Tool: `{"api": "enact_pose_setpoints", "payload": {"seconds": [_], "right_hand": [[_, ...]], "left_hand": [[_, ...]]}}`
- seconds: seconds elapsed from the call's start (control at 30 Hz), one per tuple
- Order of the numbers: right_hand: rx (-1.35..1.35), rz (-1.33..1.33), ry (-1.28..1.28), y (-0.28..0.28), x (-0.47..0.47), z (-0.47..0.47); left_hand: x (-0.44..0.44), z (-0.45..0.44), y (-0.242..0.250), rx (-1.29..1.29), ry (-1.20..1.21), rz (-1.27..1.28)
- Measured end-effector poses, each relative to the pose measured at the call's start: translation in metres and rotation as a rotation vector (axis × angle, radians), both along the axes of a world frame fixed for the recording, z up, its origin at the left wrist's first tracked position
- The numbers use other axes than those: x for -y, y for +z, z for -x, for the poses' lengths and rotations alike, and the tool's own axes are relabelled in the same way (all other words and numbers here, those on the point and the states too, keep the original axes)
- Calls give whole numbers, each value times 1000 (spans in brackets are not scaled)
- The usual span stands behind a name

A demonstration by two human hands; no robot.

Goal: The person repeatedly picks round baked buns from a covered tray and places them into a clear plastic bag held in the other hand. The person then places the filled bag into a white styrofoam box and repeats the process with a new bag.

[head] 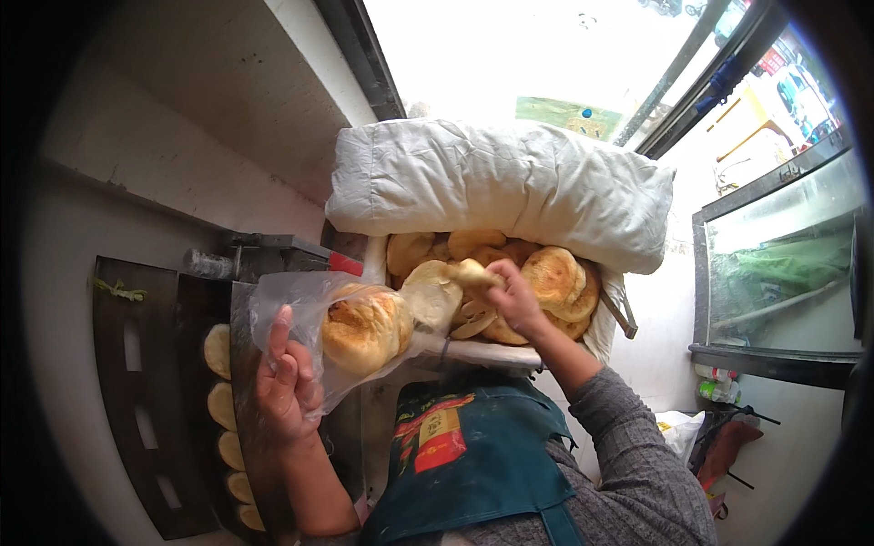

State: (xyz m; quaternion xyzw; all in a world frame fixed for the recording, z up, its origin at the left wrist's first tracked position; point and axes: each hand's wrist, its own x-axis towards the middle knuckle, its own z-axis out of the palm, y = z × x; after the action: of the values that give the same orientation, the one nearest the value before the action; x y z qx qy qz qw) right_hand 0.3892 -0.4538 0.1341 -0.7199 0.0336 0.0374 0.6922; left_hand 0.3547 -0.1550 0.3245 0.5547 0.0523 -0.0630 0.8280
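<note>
My left hand (290, 389) holds a clear plastic bag (273, 307) by its edge, and round baked flatbreads (365, 331) sit stacked inside it. My right hand (512, 297) grips a flatbread (474, 273), slightly blurred, above a cloth-lined container full of flatbreads (552, 276). Between the bag and my right hand lies a pale flatbread (431, 297) near the bag's mouth. A thick white quilted cover (498, 188) is folded back over the far side of the container and hides part of the breads.
To the left, pale dough rounds (222, 406) lie in a row beside a dark metal surface (249, 382). A metal bracket (287, 251) juts out near the bag. On the right stands a glass-fronted case (782, 252). Beyond the cover is a bright window opening (478, 61).
</note>
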Motion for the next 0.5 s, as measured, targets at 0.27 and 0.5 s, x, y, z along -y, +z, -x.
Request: {"api": "enact_pose_setpoints", "payload": {"seconds": [0.27, 0.5], "right_hand": [[-247, -1388, -224, 32, 23, -44], [-215, -1058, -206, 14, 20, -27]], "left_hand": [[3, 0, 1, 20, 5, 30], [1, 1, 0, 21, 15, 25]]}}
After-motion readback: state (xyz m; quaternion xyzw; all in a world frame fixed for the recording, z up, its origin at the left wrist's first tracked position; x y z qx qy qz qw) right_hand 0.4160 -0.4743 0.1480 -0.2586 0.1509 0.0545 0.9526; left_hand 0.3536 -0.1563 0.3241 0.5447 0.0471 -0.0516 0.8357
